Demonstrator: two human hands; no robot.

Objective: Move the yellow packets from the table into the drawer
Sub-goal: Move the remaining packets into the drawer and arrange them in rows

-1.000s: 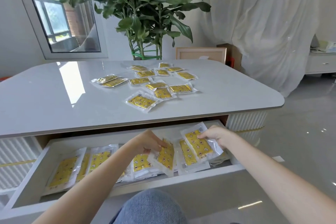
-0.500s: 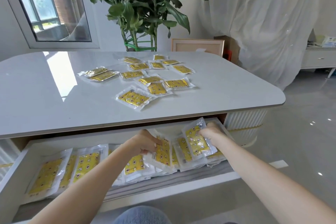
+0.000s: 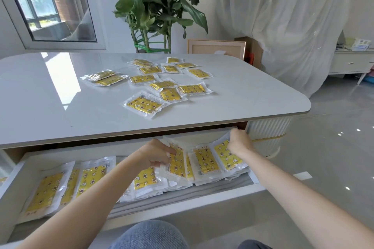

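Several yellow packets [image 3: 144, 104] in clear wrappers lie scattered on the white table [image 3: 60, 107]. Below its front edge the drawer [image 3: 182, 202] stands open, with several more packets lined up inside. My left hand [image 3: 155, 152] pinches a packet [image 3: 176, 162] that stands tilted in the drawer's right half. At the drawer's right end my right hand [image 3: 239, 141] grips the top of another packet [image 3: 227, 154], which leans on its neighbours. Both hands are inside the drawer.
A large potted plant [image 3: 149, 10] stands behind the table, next to a framed panel [image 3: 216, 46] and a white curtain [image 3: 293, 26]. A low white cabinet [image 3: 352, 62] is at the far right. My knees [image 3: 149, 234] are just under the drawer front.
Both hands moved deeper into the drawer with their packets. The right hand carried its packet rightward to the drawer's right end. The left-hand packet now stands among the others.
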